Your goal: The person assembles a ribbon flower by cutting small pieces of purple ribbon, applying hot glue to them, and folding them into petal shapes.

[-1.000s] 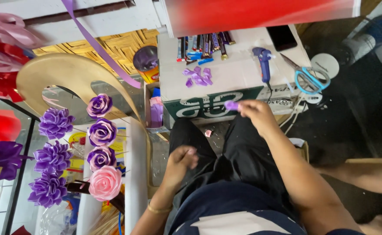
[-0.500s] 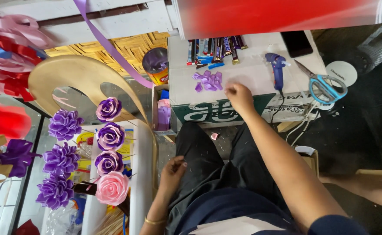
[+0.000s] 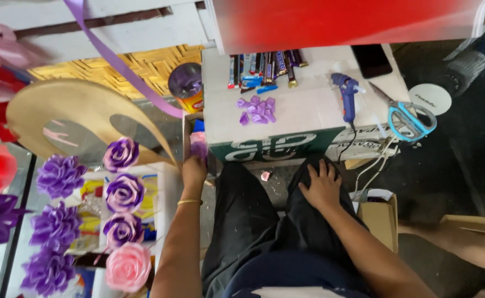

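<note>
Purple ribbon piece (image 3: 199, 148) is pinched by the left hand (image 3: 194, 168) beside the box, while the right hand (image 3: 323, 187) rests released on the knee.

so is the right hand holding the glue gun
No, the right hand lies flat on the person's black-trousered thigh, while the blue glue gun sits untouched on the white box top.

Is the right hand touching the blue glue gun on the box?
Apart. The head view shows the right hand lying flat on the person's black-trousered knee, while the blue glue gun sits up on the white box top, with the box's edge between them.
</note>
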